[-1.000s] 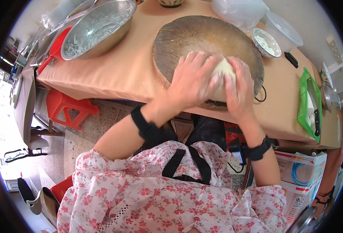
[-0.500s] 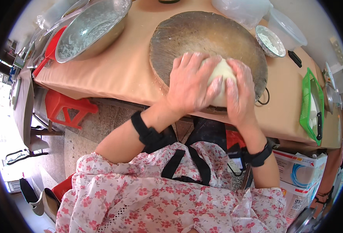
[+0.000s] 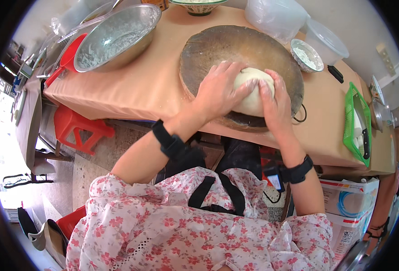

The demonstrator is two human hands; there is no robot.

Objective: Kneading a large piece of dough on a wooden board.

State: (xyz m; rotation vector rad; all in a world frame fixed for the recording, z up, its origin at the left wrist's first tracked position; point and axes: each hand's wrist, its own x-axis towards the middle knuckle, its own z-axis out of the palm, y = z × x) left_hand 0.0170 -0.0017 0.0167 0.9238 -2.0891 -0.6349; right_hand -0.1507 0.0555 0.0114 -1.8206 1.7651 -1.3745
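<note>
Table [image 3: 163, 83], tan-covered, bearing a round wooden board [image 3: 208, 49] with white dough [image 3: 252, 101] on its near part.
Left hand [image 3: 219, 90] and right hand [image 3: 276, 103] curled around opposite sides of the dough, holding it; floured metal bowl [image 3: 118, 40] at left, green basket [image 3: 349, 115] at right; red stool [image 3: 73, 126] on floor [image 3: 88, 171], left.

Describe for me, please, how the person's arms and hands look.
The left hand and right hand are bare, with whitish residue on the fingers. Black straps circle both forearms. The loose pale sleeves carry pinkish-red flowers.
</note>
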